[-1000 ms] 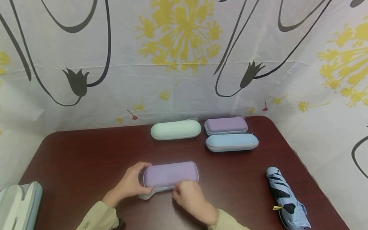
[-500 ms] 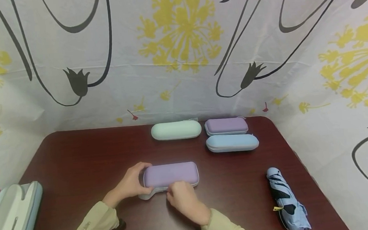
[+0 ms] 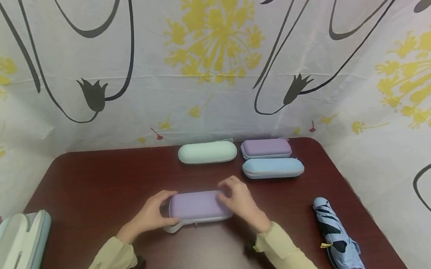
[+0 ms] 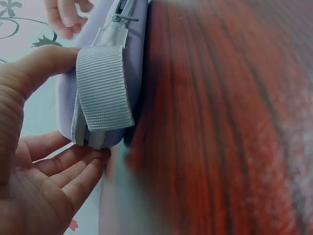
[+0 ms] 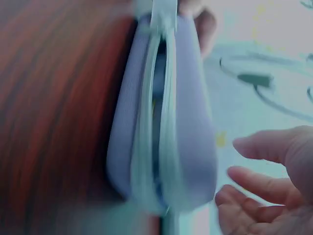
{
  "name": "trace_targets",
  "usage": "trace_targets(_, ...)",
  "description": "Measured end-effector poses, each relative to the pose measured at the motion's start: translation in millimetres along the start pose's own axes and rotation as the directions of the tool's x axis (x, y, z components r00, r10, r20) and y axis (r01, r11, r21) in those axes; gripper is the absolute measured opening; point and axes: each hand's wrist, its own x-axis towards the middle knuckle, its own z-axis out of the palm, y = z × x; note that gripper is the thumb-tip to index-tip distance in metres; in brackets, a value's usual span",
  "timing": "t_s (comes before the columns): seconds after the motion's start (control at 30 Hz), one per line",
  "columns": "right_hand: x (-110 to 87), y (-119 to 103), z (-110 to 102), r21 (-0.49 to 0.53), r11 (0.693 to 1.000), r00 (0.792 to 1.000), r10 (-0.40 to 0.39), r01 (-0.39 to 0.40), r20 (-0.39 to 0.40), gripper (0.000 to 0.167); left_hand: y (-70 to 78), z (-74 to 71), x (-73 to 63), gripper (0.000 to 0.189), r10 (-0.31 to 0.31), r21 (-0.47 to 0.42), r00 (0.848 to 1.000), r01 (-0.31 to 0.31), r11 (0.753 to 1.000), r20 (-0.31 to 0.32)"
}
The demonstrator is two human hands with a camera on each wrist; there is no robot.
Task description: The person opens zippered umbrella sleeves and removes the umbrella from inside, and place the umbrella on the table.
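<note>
A purple zip case (image 3: 198, 205) lies on the table in front of the person. The left hand (image 3: 151, 213) grips its left end, thumb at the front and fingers round the end. In the left wrist view, a grey strap (image 4: 103, 88) hangs at that end, and a zipper pull (image 4: 117, 18) sits just past it. The right wrist view has the zip (image 5: 159, 112) parted along the side, with a narrow dark gap; the contents are too blurred to tell. The right hand (image 3: 242, 200) is at the case's right end, fingers loosely bent and apart from the case in the right wrist view (image 5: 274, 181).
Behind are a mint case (image 3: 207, 152), another purple case (image 3: 266, 148) and a light blue case (image 3: 273, 168). A folded umbrella (image 3: 337, 235) lies at the right. A pale grey-blue object with a slot (image 3: 16, 258) stands at the left table edge. A patterned curtain (image 3: 140, 115) surrounds the table.
The right hand slid left along the case's front edge, then let go and moved up and right to its right end. The zip's front now shows. The left hand kept its grip.
</note>
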Motion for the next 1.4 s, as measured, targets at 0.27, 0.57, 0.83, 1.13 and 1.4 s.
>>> trace_targets(0.27, 0.4, 28.3, -6.8, 0.114, 0.975, 0.951, 0.153, -0.189, 0.268, 0.027, -3.7, -2.2, 1.1, 0.069, -0.07, -0.067, 0.997, 0.068, 0.995, -0.019)
trace_targets(0.57, -4.0, 34.9, -16.1, 0.164, 0.949, 0.891, 0.18, -0.268, 0.416, 0.027, -8.7, -9.2, 12.0, 0.059, -0.119, -0.158, 0.993, 0.116, 0.981, -0.012)
trace_targets(0.83, -16.0, 32.3, -22.4, 0.205, 0.943, 0.853, 0.128, -0.263, 0.507, 0.03, -11.2, -17.1, 28.7, 0.048, -0.093, -0.18, 0.993, 0.105, 0.978, 0.073)
trace_targets(1.13, -34.0, 11.0, -21.3, 0.26, 0.937, 0.851, 0.067, -0.233, 0.52, 0.031, -13.2, -20.0, 50.8, 0.041, -0.084, -0.167, 0.984, 0.11, 0.98, 0.157)
trace_targets(1.4, -52.4, -10.4, -8.2, 0.244, 0.951, 0.909, 0.077, -0.19, 0.409, 0.029, -13.1, -15.1, 66.0, 0.043, -0.075, -0.23, 0.968, 0.131, 0.964, 0.239)
